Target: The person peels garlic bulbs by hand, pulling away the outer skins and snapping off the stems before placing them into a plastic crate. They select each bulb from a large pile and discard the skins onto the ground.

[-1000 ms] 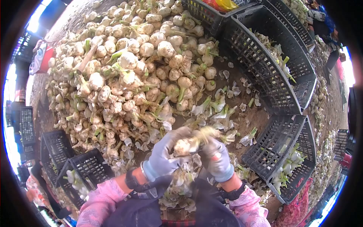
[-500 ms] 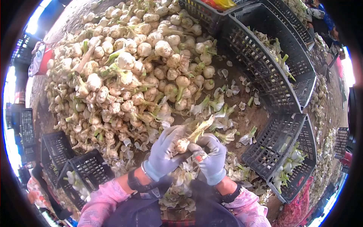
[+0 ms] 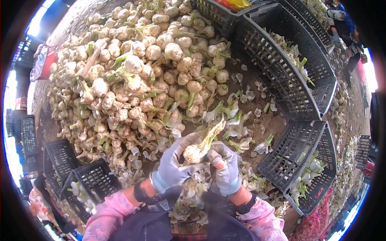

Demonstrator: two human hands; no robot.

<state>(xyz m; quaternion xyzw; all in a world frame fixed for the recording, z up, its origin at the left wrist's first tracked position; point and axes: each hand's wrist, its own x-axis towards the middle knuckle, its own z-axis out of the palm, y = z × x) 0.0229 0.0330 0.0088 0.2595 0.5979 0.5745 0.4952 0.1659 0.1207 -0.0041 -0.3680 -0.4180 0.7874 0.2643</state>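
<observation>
My left hand (image 3: 175,160), in a grey-lavender glove, is closed around a garlic bulb (image 3: 192,154). The bulb's stem, with loose pale leaf skin (image 3: 213,133), points up and to the right. My right hand (image 3: 225,164), gloved the same way with a reddish patch on the thumb, is pressed right up to the bulb's right side. Its fingers are curled in and closed at the base of that leaf skin. Whatever lies between those fingertips is mostly hidden. Beyond both hands spreads a large heap of garlic bulbs (image 3: 132,86).
Black plastic crates (image 3: 277,68) stand on the right, with trimmed garlic in the nearer crate (image 3: 293,148). More crates (image 3: 96,176) are at lower left, one holding garlic. Peeled skins (image 3: 237,130) litter the ground ahead and between my legs. A red bag (image 3: 50,64) sits far left.
The bulb has turned in my left hand and shifted slightly left, its stem now more upright. My right hand has rotated, its fingers curling in closer to the stem.
</observation>
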